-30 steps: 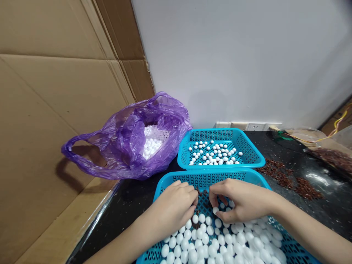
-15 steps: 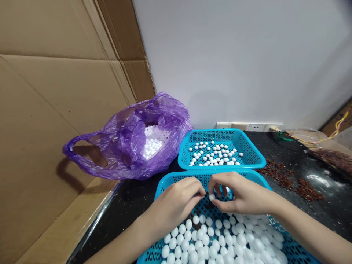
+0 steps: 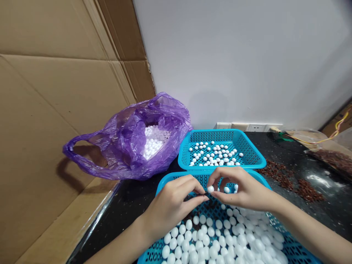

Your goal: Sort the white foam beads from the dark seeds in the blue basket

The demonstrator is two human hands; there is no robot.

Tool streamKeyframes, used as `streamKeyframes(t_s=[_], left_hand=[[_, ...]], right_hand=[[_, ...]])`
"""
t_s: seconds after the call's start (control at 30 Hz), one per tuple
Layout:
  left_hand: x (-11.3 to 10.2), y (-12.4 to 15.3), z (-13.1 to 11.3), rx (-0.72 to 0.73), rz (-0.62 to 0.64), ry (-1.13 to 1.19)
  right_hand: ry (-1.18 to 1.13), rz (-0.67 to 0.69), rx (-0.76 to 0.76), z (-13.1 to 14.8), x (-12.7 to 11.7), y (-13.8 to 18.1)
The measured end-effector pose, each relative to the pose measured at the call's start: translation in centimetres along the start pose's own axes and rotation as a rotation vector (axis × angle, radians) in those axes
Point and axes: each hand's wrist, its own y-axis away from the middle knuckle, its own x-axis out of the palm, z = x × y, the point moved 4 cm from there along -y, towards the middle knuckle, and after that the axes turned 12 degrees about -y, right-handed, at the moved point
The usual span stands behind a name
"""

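Head view: over the last 1 s the 2 hands have risen off the floor of the near basket [image 3: 162, 182], and the right hand [image 3: 244, 192] now pinches 1 white ball [image 3: 210, 189] between thumb and forefinger, above the loose balls [image 3: 209, 242]. The left hand [image 3: 172, 207] has closed its fingertips narrowly beside that ball, on what looks like a dark bit [image 3: 205, 194]. So the work has passed from rummaging to handling 1 piece; the far basket [image 3: 183, 148] and purple bag [image 3: 123, 143] lie unchanged.

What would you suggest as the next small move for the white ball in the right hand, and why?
Probably carry the white ball forward and drop it into the far basket: the right hand pinches it above the near basket, and the far one holds only white balls.
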Motion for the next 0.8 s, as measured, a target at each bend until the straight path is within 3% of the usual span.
streamKeyframes(t_s=[0.5,0.8], left_hand=[[-0.67,0.12,-0.67,0.070,-0.129,-0.037],[-0.38,0.29,-0.80,0.187,-0.124,-0.056]], right_hand=[[-0.248,-0.053,0.061,0.51,-0.08,-0.30],[-0.286,0.048,0.091,0.49,0.42,-0.11]])
